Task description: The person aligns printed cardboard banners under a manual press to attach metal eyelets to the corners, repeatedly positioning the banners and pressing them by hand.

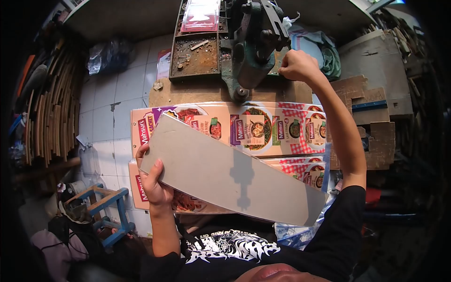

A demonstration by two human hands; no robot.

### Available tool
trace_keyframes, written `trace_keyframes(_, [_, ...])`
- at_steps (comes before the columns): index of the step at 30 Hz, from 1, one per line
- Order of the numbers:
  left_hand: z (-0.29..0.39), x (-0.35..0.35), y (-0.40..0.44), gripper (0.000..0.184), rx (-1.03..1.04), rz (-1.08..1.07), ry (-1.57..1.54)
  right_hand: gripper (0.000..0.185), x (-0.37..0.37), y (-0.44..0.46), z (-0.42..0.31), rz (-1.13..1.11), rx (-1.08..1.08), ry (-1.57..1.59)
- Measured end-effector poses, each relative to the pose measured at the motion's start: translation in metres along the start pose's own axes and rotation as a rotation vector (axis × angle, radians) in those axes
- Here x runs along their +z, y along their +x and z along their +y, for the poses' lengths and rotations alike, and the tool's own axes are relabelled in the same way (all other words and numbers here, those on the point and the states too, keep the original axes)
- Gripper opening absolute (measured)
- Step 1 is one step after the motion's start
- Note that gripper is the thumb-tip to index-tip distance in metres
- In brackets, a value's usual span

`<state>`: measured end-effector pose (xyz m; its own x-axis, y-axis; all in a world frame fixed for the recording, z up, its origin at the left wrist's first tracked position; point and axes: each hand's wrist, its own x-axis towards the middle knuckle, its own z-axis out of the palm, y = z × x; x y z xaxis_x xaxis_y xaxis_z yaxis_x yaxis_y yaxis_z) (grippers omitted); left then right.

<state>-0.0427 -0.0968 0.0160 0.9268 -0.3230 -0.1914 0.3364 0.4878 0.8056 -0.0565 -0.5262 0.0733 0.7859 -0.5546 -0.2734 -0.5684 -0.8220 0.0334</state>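
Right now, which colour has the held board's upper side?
The board is grey there, head view.

Workshop: cast press [253,56] at 12 o'clock, tray of loose metal bits [195,54] at 11, stacked boards [54,103] at 9, cut board scraps [376,141] at 3.

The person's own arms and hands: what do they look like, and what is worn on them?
The left hand and right hand are ungloved, with no watch showing. The forearms are bare, below short black sleeves.
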Motion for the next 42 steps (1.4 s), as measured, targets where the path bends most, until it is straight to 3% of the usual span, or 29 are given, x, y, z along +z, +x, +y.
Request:
trace_keyframes(10, [0.001,0.001,-0.001,0.047,0.001,-0.015,-0.021,0.026,0.017,0.019,0.012,0.001,-0.034,0.066])
trace_keyframes(13, [0.003,0.0,-0.003,0.047,-0.017,-0.017,-0.034,0.012,0.016,0.002,0.025,-0.077,-0.077,1.244])
trace_keyframes(14, [0.002,0.0,-0.003,0.047,-0.009,-0.02,-0.038,0.012,0.017,-0.007,0.029,-0.071,-0.084,1.242])
trace_keyframes(16, [0.002,0.001,-0.001,0.047,-0.003,-0.043,-0.063,0.013,0.019,-0.02,0.041,-0.11,-0.24,1.812])
trace_keyframes(20, [0.007,0.003,-0.006,0.047,-0.013,-0.071,-0.094,0.012,0.025,-0.066,0.043,-0.181,-0.131,2.296])
trace_keyframes(24, [0.015,0.018,-0.018,0.047,-0.041,-0.114,-0.143,0.022,0.046,-0.118,0.051,-0.434,-0.128,2.419])
trace_keyframes(28, [0.007,0.034,-0.018,0.047,-0.164,-0.208,-0.119,0.018,0.047,-0.179,0.038,-0.312,0.1,2.311])
trace_keyframes(30, [0.0,0.043,-0.014,0.047,-0.333,-0.325,-0.077,0.012,0.059,-0.201,0.04,-0.297,0.033,2.249])
trace_keyframes(32, [-0.008,0.054,-0.007,0.047,-0.362,-0.378,-0.078,0.006,0.069,-0.218,0.043,-0.311,-0.001,2.228])
trace_keyframes(34, [-0.012,0.067,-0.001,0.046,-0.473,-0.48,-0.036,0.006,0.073,-0.234,0.04,-0.283,0.094,2.263])
trace_keyframes(37, [-0.016,0.083,0.006,0.046,-0.503,-0.506,-0.008,0.007,0.067,-0.246,0.031,-0.346,0.18,2.327])
trace_keyframes(40, [-0.02,0.091,0.015,0.047,-0.531,-0.535,0.005,0.012,0.082,-0.251,0.031,-0.246,0.135,2.278])
trace_keyframes(42, [-0.023,0.093,0.022,0.047,-0.532,-0.564,-0.006,0.017,0.098,-0.254,0.033,-0.156,0.109,2.012])
